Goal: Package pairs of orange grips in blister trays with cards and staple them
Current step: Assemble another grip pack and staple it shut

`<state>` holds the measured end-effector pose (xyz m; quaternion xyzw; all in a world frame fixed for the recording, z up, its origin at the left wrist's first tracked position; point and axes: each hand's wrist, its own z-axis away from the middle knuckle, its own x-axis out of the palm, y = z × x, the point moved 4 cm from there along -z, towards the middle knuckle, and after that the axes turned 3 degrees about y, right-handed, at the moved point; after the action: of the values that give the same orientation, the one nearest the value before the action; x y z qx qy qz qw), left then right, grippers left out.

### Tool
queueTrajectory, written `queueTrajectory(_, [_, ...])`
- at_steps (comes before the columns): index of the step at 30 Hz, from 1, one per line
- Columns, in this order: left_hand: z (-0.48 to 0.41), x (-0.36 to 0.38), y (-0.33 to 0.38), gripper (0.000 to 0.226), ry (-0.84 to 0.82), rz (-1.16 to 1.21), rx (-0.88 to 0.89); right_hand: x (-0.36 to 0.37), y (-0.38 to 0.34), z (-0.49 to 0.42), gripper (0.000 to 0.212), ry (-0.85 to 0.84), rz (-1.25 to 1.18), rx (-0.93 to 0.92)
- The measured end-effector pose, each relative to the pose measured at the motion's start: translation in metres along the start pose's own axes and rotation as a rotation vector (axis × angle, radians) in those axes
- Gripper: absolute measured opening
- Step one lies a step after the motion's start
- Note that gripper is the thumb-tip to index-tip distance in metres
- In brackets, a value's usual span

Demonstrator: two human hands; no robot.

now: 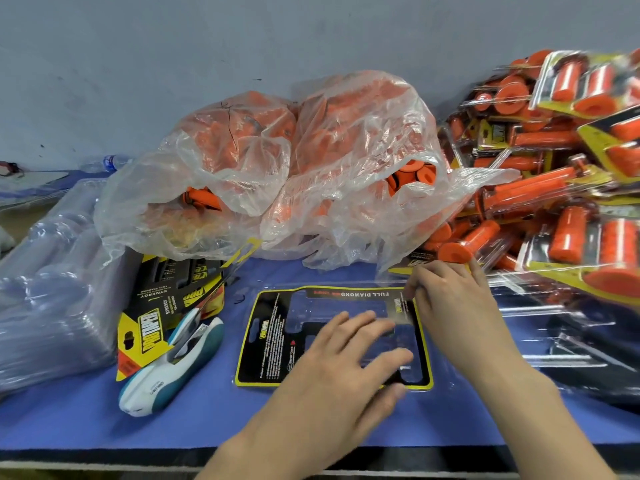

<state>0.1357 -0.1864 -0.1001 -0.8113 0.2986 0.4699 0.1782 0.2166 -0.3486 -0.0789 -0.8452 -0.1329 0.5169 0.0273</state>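
Note:
A black and yellow card (273,337) lies flat inside a clear blister tray (446,375) on the blue table, in front of me. My left hand (343,358) rests flat on the card with straight fingers. My right hand (450,296) pinches the tray's far right edge near the card's top corner. Loose orange grips (408,178) fill two clear plastic bags behind the tray. A white and teal stapler (166,368) lies to the left of the card.
A stack of loose cards (173,289) lies under the stapler. Empty clear trays (52,278) are piled at far left. Finished packs of orange grips (568,168) are heaped at right. The table's front edge (104,452) runs along the bottom.

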Motion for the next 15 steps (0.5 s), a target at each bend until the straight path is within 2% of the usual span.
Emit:
queueTrajectory(3, [-0.007,0.011,0.011,0.03,-0.047,-0.034,0.053,0.003,0.002,0.0,0.019,-0.041,0.006,0.003])
queueTrajectory(15, [-0.008,0.022,0.014,0.03,-0.108,-0.002,0.065,-0.001,0.003,0.001,0.027,-0.084,-0.068,-0.027])
